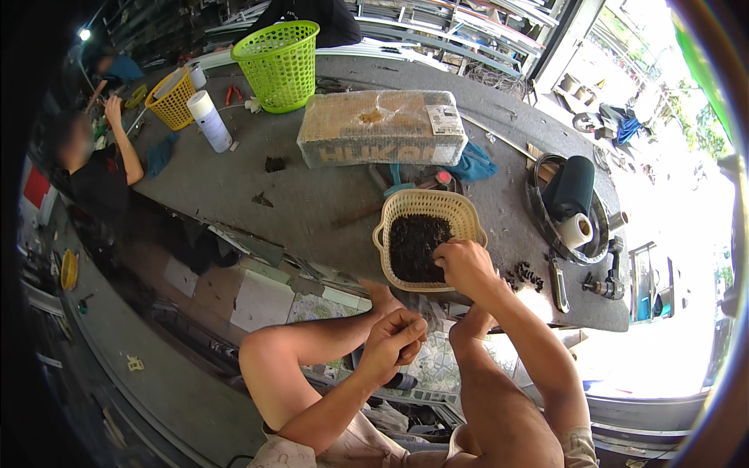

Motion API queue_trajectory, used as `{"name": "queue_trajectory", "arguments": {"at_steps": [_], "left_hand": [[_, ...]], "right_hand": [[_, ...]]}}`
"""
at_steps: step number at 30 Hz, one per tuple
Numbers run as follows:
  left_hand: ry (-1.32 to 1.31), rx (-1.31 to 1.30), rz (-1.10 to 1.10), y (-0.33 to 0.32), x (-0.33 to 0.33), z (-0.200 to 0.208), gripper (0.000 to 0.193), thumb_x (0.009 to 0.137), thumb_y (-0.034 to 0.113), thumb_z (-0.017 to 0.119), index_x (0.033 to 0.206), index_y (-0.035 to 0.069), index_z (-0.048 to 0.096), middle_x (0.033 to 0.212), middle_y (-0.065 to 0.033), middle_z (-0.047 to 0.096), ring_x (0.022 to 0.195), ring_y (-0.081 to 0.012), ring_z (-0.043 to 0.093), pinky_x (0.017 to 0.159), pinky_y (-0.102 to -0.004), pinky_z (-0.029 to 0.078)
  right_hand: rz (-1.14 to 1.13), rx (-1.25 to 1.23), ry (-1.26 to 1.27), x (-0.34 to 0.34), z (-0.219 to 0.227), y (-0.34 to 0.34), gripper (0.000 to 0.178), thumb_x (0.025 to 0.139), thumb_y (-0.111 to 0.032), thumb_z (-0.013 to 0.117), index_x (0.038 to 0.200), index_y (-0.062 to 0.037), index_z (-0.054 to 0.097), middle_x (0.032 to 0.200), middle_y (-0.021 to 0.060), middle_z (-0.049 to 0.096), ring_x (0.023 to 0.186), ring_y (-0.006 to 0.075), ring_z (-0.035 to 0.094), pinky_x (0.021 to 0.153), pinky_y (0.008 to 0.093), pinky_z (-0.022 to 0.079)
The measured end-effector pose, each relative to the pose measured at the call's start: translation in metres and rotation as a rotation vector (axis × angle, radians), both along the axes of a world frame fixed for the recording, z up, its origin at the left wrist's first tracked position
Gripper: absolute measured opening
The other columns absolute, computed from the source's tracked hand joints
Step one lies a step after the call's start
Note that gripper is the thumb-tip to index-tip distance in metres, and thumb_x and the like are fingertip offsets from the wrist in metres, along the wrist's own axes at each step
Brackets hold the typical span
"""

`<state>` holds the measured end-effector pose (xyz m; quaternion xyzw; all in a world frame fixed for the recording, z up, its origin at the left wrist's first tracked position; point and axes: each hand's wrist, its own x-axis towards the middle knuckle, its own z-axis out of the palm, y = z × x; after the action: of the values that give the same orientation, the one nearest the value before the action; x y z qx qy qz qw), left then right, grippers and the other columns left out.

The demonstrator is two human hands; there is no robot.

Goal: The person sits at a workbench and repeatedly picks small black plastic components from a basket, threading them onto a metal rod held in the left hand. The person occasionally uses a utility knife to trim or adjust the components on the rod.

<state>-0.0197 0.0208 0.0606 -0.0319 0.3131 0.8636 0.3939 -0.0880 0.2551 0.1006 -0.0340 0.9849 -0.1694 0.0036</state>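
A cream plastic basket (466, 204) with two side handles stands near the table's front edge. Inside it lies a heap of small black pieces (413, 243), too small to name. My right hand (466, 269) reaches over the basket's right side, its fingers bent together at the heap; what they pinch is hidden. Above my thigh, in front of the table, my left hand (396, 339) is closed in a fist, and anything inside it is out of sight. More small black pieces (527, 274) lie on the tabletop, right of my right hand.
Behind the basket sits a plastic-wrapped cardboard box (378, 129). A green basket (282, 70), a spray can (209, 122) and a yellow basket (172, 101) stand farther left, near a person (97, 168). A utility knife (559, 285), drill (608, 282) and black rolls (576, 187) lie right.
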Motion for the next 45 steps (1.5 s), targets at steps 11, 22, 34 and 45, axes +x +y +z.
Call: {"name": "queue_trajectory", "arguments": {"at_steps": [11, 22, 34, 45], "left_hand": [[-0.030, 0.090, -0.031, -0.008, -0.007, -0.010, 0.015, 0.102, 0.008, 0.070, 0.116, 0.005, 0.070, 0.084, -0.0001, 0.062, 0.054, -0.0044, 0.044, 0.044, -0.0201, 0.028], [-0.177, 0.075, -0.027, -0.019, -0.018, -0.016, 0.029, 0.106, 0.014, 0.063, 0.128, -0.003, 0.069, 0.095, -0.0028, 0.068, 0.055, -0.0062, 0.046, 0.044, -0.0211, 0.030], [-0.094, 0.166, 0.022, -0.018, -0.017, -0.022, 0.022, 0.104, 0.009, 0.064, 0.124, 0.004, 0.072, 0.103, -0.0085, 0.074, 0.055, -0.0061, 0.047, 0.044, -0.0210, 0.031], [-0.038, 0.195, 0.006, -0.016, -0.014, -0.017, 0.018, 0.104, 0.011, 0.065, 0.122, 0.006, 0.069, 0.105, -0.0100, 0.071, 0.056, -0.0066, 0.047, 0.044, -0.0217, 0.031]], "right_hand": [[0.021, 0.005, -0.015, -0.014, -0.033, 0.006, 0.009, 0.075, -0.011, 0.076, 0.082, -0.0066, 0.078, 0.078, 0.0200, 0.073, 0.080, 0.0408, 0.074, 0.075, 0.0503, 0.058], [-0.095, -0.061, 0.074, -0.004, 0.006, -0.003, 0.018, 0.076, -0.017, 0.074, 0.089, -0.0068, 0.079, 0.084, 0.0153, 0.075, 0.081, 0.0373, 0.073, 0.080, 0.0464, 0.059], [-0.364, -0.884, -0.150, 0.028, 0.033, -0.003, 0.017, 0.086, 0.000, 0.073, 0.101, 0.0062, 0.073, 0.084, 0.0075, 0.073, 0.070, 0.0127, 0.071, 0.066, 0.0267, 0.059], [-0.140, -0.966, -0.177, 0.073, 0.042, -0.044, 0.018, 0.100, -0.005, 0.070, 0.116, 0.0030, 0.072, 0.088, 0.0034, 0.072, 0.077, 0.0070, 0.066, 0.071, 0.0224, 0.053]]}}
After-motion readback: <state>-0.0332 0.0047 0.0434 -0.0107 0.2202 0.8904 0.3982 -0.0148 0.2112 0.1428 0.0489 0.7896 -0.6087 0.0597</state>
